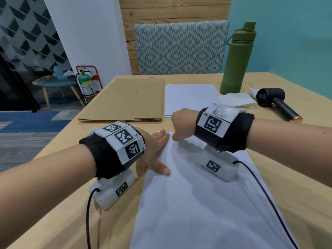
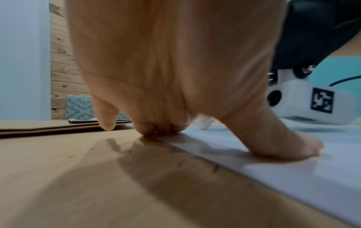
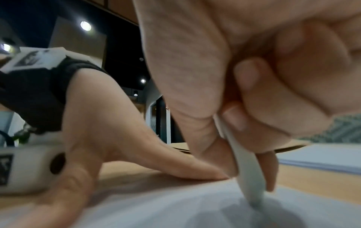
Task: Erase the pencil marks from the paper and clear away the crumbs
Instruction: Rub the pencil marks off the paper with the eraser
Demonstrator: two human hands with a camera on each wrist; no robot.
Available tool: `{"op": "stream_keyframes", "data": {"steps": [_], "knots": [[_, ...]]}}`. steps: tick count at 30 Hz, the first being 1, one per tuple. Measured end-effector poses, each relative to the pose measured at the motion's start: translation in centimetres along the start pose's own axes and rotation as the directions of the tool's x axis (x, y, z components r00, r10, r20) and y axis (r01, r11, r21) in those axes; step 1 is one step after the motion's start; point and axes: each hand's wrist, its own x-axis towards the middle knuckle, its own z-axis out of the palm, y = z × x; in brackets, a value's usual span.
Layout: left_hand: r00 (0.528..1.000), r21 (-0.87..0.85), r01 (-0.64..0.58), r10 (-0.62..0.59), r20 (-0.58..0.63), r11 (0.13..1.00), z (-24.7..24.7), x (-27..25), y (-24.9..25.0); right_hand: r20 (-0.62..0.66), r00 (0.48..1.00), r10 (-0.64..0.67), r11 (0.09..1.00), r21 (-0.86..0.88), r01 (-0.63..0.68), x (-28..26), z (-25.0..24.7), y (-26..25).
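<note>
A white sheet of paper [image 1: 206, 203] lies on the wooden table [image 1: 296, 186], with faint pencil scribbles [image 1: 194, 223] near its close end. My left hand [image 1: 156, 146] lies flat at the sheet's far left corner, thumb and fingertips pressing the paper [image 2: 273, 172] down. My right hand [image 1: 181, 126] is curled into a fist above the sheet's far edge. In the right wrist view it pinches a white eraser [image 3: 248, 174] whose tip touches the paper [image 3: 195, 212]. The eraser [image 2: 203, 124] shows small behind my left palm.
A brown folder [image 1: 129, 99] and a stack of white paper [image 1: 188, 99] lie farther back. At the right stand a green bottle [image 1: 237, 60], a crumpled cloth [image 1: 237, 99] and a black hair dryer [image 1: 274, 103]. A patterned chair [image 1: 179, 47] faces the table's far edge.
</note>
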Motion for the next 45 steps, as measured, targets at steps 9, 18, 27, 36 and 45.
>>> {"op": "stream_keyframes", "data": {"steps": [9, 18, 27, 36, 45], "knots": [[1.000, 0.032, 0.021, -0.021, 0.022, 0.999, -0.3, -0.1, 0.1, 0.026, 0.999, 0.043, 0.999, 0.000, -0.043, -0.3, -0.1, 0.6], [1.000, 0.032, 0.006, -0.007, 0.029, 0.999, 0.0, 0.2, -0.3, 0.029, 0.997, 0.065, 0.991, 0.116, -0.068, -0.6, 0.7, 1.8], [0.997, -0.096, -0.070, 0.067, -0.036, 0.993, -0.5, 0.0, 0.1, 0.123, 0.992, 0.024, 0.973, 0.227, -0.052, -0.6, 0.7, 3.2], [0.985, -0.165, -0.123, 0.100, -0.143, 0.979, -0.1, 1.4, 0.4, -0.076, 0.993, -0.088, 0.940, 0.324, 0.108, -0.5, 0.9, 3.9], [0.988, -0.124, -0.126, 0.113, -0.106, 0.984, 0.1, 2.3, 0.1, -0.018, 0.938, -0.347, 0.921, 0.182, 0.345, -1.7, 1.8, 3.8]]}}
